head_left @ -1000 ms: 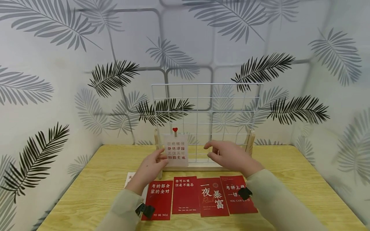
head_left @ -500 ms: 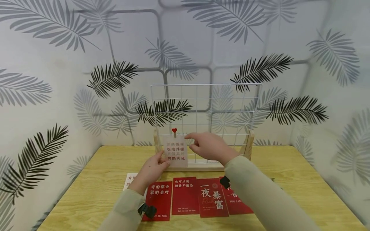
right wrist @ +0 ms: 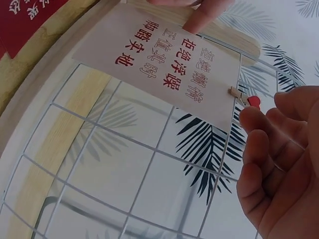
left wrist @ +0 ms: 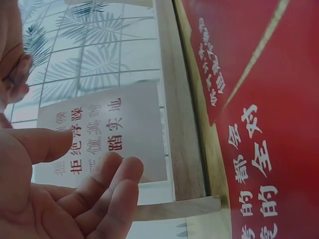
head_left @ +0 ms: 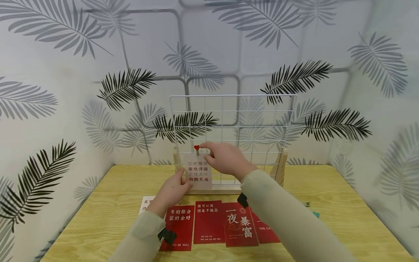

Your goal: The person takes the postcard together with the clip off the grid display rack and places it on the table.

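Note:
A white card (head_left: 198, 173) with printed characters hangs low on the left part of a white wire grid (head_left: 230, 125). A small wooden clothespin with a red heart (head_left: 196, 147) clips its top edge to the wire. My left hand (head_left: 171, 191) is at the card's lower left edge, fingertips right at the paper, fingers loosely bent. My right hand (head_left: 227, 158) reaches across the card's upper right, index fingertip beside the heart. In the right wrist view the thumb and fingers of that right hand (right wrist: 279, 159) stand apart around the heart (right wrist: 254, 101), loosely curled.
The grid stands in a wooden base (head_left: 222, 190) on a wood-grain table (head_left: 95, 218). Several red cards, such as one red card (head_left: 209, 227), lie in a row in front. A white card (head_left: 146, 202) lies partly behind my left wrist. A small teal item (head_left: 316, 214) shows beyond my right sleeve.
My right hand has moved left and up from the grid's middle to the heart clothespin. The left hand has shifted slightly and stays at the card's edge.

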Action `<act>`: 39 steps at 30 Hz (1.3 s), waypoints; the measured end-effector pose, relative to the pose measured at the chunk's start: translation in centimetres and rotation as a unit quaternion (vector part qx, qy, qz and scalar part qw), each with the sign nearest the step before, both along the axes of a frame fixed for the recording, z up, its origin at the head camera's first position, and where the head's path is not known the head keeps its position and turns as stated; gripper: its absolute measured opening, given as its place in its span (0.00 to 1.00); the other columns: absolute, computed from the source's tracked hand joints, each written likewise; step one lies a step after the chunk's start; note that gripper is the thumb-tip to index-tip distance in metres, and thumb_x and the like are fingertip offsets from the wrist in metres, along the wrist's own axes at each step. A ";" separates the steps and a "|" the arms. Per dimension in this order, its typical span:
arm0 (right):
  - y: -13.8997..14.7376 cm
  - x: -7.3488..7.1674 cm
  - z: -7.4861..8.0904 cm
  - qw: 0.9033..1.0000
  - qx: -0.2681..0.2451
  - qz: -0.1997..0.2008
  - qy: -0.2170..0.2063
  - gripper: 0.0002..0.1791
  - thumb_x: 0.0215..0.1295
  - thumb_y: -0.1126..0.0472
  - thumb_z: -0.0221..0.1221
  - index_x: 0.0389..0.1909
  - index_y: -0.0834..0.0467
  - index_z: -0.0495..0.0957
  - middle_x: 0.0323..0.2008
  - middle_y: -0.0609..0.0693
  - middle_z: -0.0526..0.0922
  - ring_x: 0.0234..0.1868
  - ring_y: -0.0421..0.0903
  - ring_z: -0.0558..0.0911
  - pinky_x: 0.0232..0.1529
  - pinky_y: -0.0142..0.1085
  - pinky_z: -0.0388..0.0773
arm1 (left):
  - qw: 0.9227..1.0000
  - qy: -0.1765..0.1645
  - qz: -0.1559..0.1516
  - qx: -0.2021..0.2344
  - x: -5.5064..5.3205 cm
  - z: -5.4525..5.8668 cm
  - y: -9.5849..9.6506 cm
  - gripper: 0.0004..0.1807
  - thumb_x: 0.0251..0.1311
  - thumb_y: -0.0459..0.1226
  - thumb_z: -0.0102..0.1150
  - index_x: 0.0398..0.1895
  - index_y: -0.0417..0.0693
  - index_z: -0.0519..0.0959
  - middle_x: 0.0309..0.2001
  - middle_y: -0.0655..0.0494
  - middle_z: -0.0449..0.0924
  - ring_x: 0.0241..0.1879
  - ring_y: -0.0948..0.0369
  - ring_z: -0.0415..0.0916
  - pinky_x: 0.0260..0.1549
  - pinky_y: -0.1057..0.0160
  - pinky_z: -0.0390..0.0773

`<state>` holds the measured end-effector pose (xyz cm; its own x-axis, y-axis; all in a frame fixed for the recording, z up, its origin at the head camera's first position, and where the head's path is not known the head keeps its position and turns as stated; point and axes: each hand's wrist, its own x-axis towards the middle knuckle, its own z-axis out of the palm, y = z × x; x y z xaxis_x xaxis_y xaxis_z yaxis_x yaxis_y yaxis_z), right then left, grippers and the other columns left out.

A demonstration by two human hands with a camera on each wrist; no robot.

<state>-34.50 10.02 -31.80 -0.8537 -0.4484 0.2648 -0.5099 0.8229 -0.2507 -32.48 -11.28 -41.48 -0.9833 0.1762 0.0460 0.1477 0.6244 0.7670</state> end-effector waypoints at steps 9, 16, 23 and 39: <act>-2.0 -0.9 0.8 0.996 0.086 -0.035 0.014 0.25 0.77 0.49 0.51 0.72 0.45 0.71 0.19 0.42 0.77 0.16 0.39 0.68 0.15 0.33 0.63 | 0.998 0.021 0.024 -0.048 0.0 0.1 0.2 0.36 0.70 0.43 0.59 0.76 0.38 0.60 0.36 0.54 0.82 0.30 0.59 0.76 0.29 0.58 0.76; -3.2 -1.5 0.8 0.991 0.121 -0.061 0.014 0.25 0.77 0.49 0.49 0.71 0.49 0.72 0.41 0.47 0.87 0.25 0.42 0.77 0.23 0.38 0.77 | 0.997 0.041 0.025 -0.058 0.1 0.1 0.3 0.26 0.70 0.43 0.60 0.66 0.42 0.71 0.29 0.55 0.77 0.21 0.58 0.71 0.20 0.60 0.71; -3.5 -1.6 0.1 0.990 0.102 -0.073 0.056 0.16 0.77 0.51 0.52 0.57 0.49 0.81 0.37 0.45 0.86 0.25 0.42 0.78 0.24 0.36 0.78 | 0.996 0.056 0.030 -0.066 0.2 -0.1 0.6 0.17 0.69 0.42 0.61 0.55 0.44 0.75 0.27 0.56 0.76 0.21 0.59 0.69 0.20 0.61 0.70; -4.3 -1.9 -2.0 0.983 0.030 -0.100 0.150 0.12 0.77 0.50 0.54 0.45 0.49 0.84 0.23 0.42 0.81 0.16 0.40 0.73 0.16 0.35 0.69 | 0.994 0.074 0.042 -0.068 -0.2 -0.5 0.4 0.07 0.73 0.41 0.56 0.42 0.48 0.79 0.33 0.56 0.82 0.27 0.59 0.75 0.25 0.59 0.75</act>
